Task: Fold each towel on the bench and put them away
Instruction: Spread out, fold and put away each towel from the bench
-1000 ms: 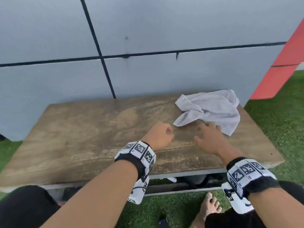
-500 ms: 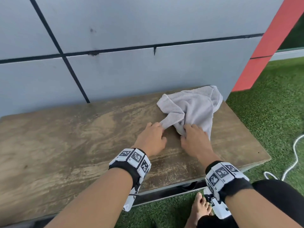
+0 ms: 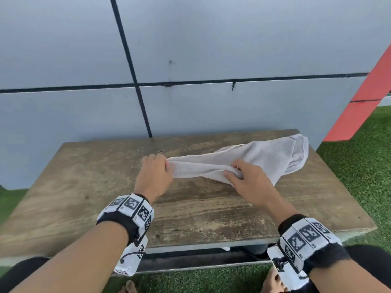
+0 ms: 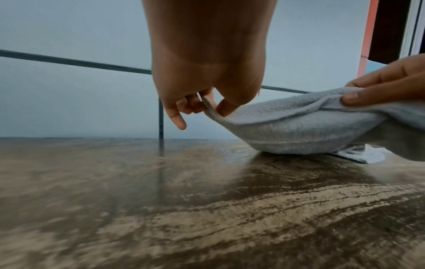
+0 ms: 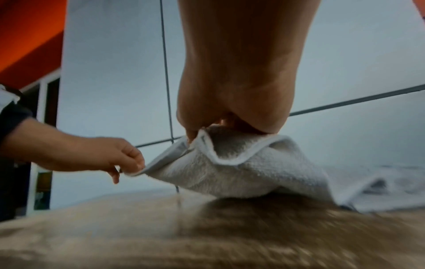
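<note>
Pinching one end of the pale grey towel (image 3: 249,163) between thumb and curled fingers (image 4: 177,116), the left hand (image 3: 154,172) holds it raised above the wooden counter (image 3: 84,187), while the right hand (image 3: 251,182) grips a bunched fold further along, fingers and thumb closed round the cloth. Between the two hands the towel hangs stretched and sagging; its far end lies on the counter near the right rear corner, beside the grey panelled wall (image 3: 211,49). Green turf (image 3: 359,166) surrounds the counter
</note>
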`<move>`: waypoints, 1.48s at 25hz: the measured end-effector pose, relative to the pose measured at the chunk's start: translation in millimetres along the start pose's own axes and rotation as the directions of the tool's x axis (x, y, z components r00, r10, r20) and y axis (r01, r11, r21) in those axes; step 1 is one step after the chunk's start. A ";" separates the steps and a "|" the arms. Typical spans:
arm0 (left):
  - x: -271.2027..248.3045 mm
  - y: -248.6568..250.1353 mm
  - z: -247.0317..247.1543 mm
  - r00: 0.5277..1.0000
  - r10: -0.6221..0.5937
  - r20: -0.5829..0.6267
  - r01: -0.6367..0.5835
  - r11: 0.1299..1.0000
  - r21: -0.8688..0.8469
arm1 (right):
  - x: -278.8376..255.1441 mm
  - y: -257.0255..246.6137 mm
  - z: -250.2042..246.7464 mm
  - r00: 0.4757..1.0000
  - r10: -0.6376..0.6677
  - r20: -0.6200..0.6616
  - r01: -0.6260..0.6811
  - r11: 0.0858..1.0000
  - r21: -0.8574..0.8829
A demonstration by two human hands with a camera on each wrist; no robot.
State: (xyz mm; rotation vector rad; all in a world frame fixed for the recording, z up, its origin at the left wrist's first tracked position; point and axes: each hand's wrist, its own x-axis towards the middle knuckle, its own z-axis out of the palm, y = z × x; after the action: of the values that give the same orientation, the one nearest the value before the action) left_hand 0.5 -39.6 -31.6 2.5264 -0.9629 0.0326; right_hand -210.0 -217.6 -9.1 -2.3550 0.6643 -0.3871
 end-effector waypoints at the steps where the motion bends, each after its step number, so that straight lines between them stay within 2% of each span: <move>1: -7.7 -4.8 -7.1 1.000 0.007 0.010 -0.007 0.999 0.032 | 1.6 -15.1 1.0 0.999 -0.035 0.020 0.034 0.999 0.035; 3: -24.2 -1.5 -19.7 0.989 0.118 0.089 -0.115 0.993 -0.032 | 3.9 -45.8 4.0 0.996 -0.072 0.058 0.064 0.990 0.128; 5: -37.7 10.1 -23.0 0.944 0.275 0.181 -0.242 0.952 -0.186 | 5.3 -73.7 5.1 0.987 -0.113 0.110 0.093 0.980 0.177; 7: -41.4 20.0 -25.9 0.927 0.356 0.120 -0.307 0.902 -0.302 | 3.8 -96.6 3.5 0.974 -0.163 0.160 0.135 0.976 0.173; 8: -41.6 24.6 -32.6 0.939 0.338 0.066 -0.287 0.873 -0.394 | 3.6 -103.0 0.3 0.967 -0.170 0.190 0.147 0.981 0.128; 10: -40.1 31.0 -53.4 0.973 0.228 0.034 -0.159 0.772 -0.615 | 5.3 -102.2 -8.0 0.954 -0.194 0.231 0.216 0.973 -0.077; 12: -35.8 30.6 -75.3 0.989 0.143 0.025 -0.087 0.726 -0.682 | 8.4 -94.1 -18.1 0.966 -0.187 0.177 0.227 0.943 -0.243; 14: -29.8 22.5 -91.5 0.996 0.078 0.040 -0.029 0.726 -0.687 | 9.0 -82.9 -25.1 0.983 -0.158 0.089 0.175 0.958 -0.226; 15: -27.4 18.0 -97.1 0.996 0.054 0.065 0.002 0.751 -0.660 | 8.3 -80.0 -26.8 0.991 -0.124 0.053 0.131 0.981 -0.147; 17: -23.5 9.1 -98.5 0.996 0.012 0.083 0.029 0.879 -0.475 | 6.2 -83.0 -28.0 0.997 -0.076 0.022 0.075 0.995 0.061; 18: -26.0 8.0 -99.8 0.997 0.001 0.078 0.030 0.919 -0.394 | 4.9 -90.0 -27.3 0.997 -0.080 0.012 0.078 0.991 0.110; 20: -34.7 16.8 -101.7 0.991 0.122 0.055 -0.091 0.914 -0.395 | 7.7 -107.2 -22.2 0.987 -0.161 0.013 0.159 0.983 0.091; 22: -38.9 33.5 -99.1 0.963 0.270 -0.011 -0.242 0.843 -0.481 | 12.6 -124.0 -16.4 0.964 -0.263 0.033 0.260 0.963 0.065; 24: -35.1 48.9 -99.5 0.948 0.302 -0.102 -0.314 0.827 -0.467 | 18.4 -130.1 -12.7 0.949 -0.315 0.017 0.312 0.946 0.087; 27: -27.5 51.3 -107.1 0.963 0.214 -0.164 -0.264 0.873 -0.410 | 23.2 -118.4 -15.3 0.959 -0.282 0.020 0.276 0.949 0.154; 31: -19.7 37.6 -120.4 0.949 0.133 -0.284 -0.225 0.920 -0.320 | 22.4 -82.2 -22.9 0.978 -0.189 0.088 0.197 0.976 -0.089; 34: -7.4 17.5 -134.9 0.919 -0.013 -0.393 -0.134 0.929 -0.345 | 23.1 -52.7 -32.4 0.992 -0.077 0.098 0.095 0.976 -0.196; 37: 8.0 -8.8 -150.3 0.875 -0.177 -0.451 0.022 0.945 -0.327 | 21.4 -37.7 -45.1 0.995 0.048 0.091 -0.021 0.961 -0.276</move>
State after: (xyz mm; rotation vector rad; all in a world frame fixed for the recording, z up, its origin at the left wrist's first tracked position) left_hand 31.7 22.0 102.4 2.1198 -0.5802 0.4184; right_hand -198.2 -227.7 51.5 -2.6008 0.7521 -0.1712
